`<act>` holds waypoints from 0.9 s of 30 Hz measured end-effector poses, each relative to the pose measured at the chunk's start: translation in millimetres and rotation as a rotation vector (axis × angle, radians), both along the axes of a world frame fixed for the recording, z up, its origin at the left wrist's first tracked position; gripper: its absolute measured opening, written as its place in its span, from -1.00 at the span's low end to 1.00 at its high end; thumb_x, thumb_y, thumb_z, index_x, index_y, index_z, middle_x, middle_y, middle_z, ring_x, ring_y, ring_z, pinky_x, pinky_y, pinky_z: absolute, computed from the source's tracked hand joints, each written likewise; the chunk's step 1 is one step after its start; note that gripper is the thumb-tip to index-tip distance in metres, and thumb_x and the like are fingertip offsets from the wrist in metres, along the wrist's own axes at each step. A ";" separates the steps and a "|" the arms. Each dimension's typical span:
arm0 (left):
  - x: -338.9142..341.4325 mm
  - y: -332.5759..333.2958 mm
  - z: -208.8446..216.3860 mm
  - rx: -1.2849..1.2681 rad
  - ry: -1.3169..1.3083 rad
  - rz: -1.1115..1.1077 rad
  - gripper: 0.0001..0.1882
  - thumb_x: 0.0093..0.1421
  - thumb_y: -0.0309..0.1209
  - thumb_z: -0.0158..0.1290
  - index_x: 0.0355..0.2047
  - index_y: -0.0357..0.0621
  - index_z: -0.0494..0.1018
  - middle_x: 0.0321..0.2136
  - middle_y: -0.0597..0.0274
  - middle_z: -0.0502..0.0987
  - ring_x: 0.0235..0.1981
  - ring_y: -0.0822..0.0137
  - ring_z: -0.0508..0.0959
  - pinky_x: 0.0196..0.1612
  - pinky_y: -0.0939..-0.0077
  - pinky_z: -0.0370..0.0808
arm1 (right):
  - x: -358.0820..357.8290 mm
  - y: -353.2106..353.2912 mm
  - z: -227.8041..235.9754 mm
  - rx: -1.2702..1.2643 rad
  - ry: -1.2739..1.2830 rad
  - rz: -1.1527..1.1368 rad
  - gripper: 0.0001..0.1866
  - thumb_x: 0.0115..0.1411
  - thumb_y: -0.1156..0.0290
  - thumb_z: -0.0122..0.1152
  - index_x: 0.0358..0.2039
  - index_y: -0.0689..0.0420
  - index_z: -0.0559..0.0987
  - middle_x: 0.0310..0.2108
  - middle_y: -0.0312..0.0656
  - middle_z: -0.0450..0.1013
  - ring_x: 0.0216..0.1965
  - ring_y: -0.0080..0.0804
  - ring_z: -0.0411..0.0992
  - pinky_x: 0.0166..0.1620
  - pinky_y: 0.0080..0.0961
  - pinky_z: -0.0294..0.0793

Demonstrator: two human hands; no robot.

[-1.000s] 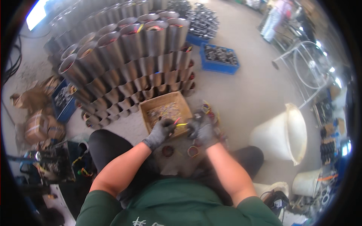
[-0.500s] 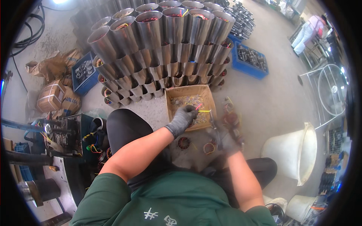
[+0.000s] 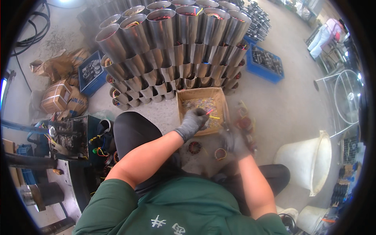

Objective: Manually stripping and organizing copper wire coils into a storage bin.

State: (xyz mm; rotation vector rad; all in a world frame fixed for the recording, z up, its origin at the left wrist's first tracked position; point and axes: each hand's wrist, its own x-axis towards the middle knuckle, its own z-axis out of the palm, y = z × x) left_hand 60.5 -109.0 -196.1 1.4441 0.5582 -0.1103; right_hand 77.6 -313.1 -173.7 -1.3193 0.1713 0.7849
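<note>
My left hand [image 3: 193, 123], in a grey glove, is closed with the fingertips pinching red-pink and yellow wires [image 3: 214, 117]. The wire ends stick out to the right, above an open cardboard box [image 3: 180, 106] scattered with small coloured wire scraps. My gloved right hand [image 3: 237, 145] is at the box's right near corner, smeared by motion. A slim dark tool [image 3: 225, 124] juts up from it, too blurred to name. Below the hands, wound copper stator coils [image 3: 194, 147] and a smaller ring-shaped coil [image 3: 220, 154] lie on the floor.
Stacked steel cylinders [image 3: 161, 33] with wires inside rise beyond the box. Blue crates of metal parts [image 3: 266, 64] stand right and left. More reddish coils [image 3: 243, 123] lie right of the box. A white tub [image 3: 299, 160] lies tipped at right; a machine [image 3: 66, 137] stands left.
The whole view has shifted slightly to the right and down. My left hand keeps its pinch on the wires; my right hand stays blurred near the box corner.
</note>
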 end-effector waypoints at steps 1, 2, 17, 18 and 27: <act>1.4 0.4 -5.5 0.000 -0.006 -0.027 -0.89 0.16 -0.49 0.22 -0.33 -0.26 0.56 -0.48 0.28 0.58 -0.43 0.48 0.49 -0.29 0.50 0.49 | -0.8 1.0 -5.6 0.007 -0.063 -0.018 -0.73 0.17 0.37 0.35 -0.16 0.06 0.48 -0.58 -0.47 0.29 -0.67 -0.69 0.17 -0.65 -0.66 0.17; 2.0 0.7 -9.5 0.000 -0.012 -0.054 -0.90 0.16 -0.50 0.21 -0.33 -0.26 0.56 -0.48 0.28 0.58 -0.42 0.49 0.49 -0.27 0.50 0.49 | -1.2 -1.2 -8.8 0.007 -0.061 -0.018 -0.73 0.17 0.37 0.35 -0.16 0.06 0.48 -0.58 -0.47 0.29 -0.67 -0.69 0.17 -0.65 -0.66 0.17; -7.4 -3.1 4.0 0.113 -0.022 -0.279 -0.87 0.22 -0.46 0.11 -0.26 -0.23 0.57 -0.56 0.22 0.53 -0.54 0.42 0.50 -0.44 0.40 0.45 | 13.3 -16.9 -19.1 -0.062 -0.089 0.141 -0.80 0.15 0.39 0.34 -0.23 0.05 0.52 -0.65 -0.43 0.30 -0.77 -0.61 0.23 -0.72 -0.59 0.21; -6.9 0.3 8.4 0.118 -0.019 -0.271 -0.87 0.22 -0.46 0.11 -0.26 -0.23 0.57 -0.56 0.22 0.53 -0.54 0.42 0.50 -0.44 0.40 0.45 | 15.1 -17.7 -23.3 -0.056 -0.088 0.149 -0.80 0.15 0.39 0.34 -0.23 0.05 0.52 -0.65 -0.43 0.30 -0.77 -0.61 0.23 -0.72 -0.59 0.21; -57.9 76.7 150.8 0.280 -0.623 0.214 -0.86 0.26 -0.44 0.10 -0.24 -0.26 0.53 -0.46 0.40 0.54 -0.42 0.59 0.45 -0.33 0.64 0.42 | 28.2 -45.6 5.7 -0.148 -0.514 -0.108 -0.64 0.30 0.33 0.15 0.08 0.11 0.42 -0.10 -0.30 0.44 -0.17 -0.53 0.42 -0.14 -0.47 0.50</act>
